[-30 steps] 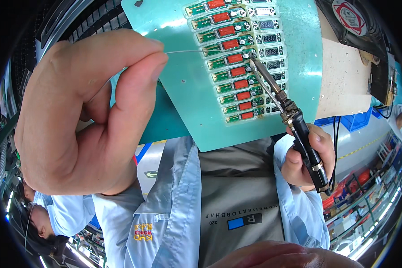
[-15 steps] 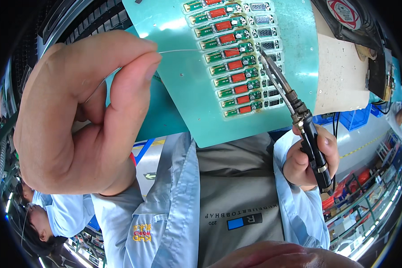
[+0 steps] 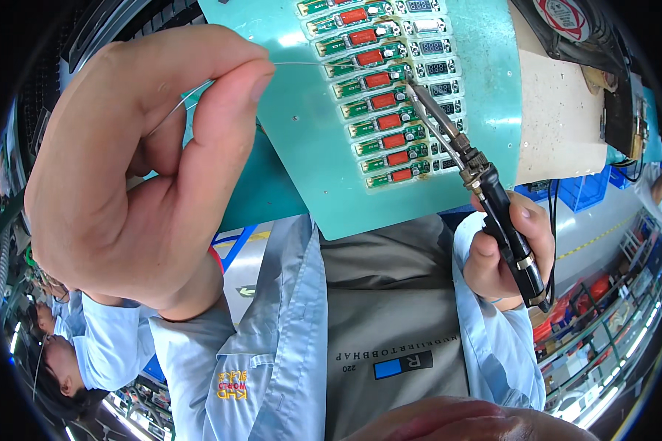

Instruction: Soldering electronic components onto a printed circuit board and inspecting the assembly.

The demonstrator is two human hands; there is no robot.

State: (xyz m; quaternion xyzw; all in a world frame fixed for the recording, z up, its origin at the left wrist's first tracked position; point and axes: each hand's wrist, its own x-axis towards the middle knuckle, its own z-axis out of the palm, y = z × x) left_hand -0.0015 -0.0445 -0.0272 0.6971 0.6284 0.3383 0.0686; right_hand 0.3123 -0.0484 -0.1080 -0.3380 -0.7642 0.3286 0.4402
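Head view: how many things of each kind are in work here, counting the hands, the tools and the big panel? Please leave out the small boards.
left hand: 1
right hand: 1
soldering iron, in the right grip: 1
solder wire, pinched by the left: 1
green panel: 1
Total: 5

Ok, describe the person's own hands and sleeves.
Both are bare: no gloves, no rings visible. The left hand comes out of a light blue left sleeve, the right hand out of a matching right sleeve. A thin red strip shows at the left wrist.
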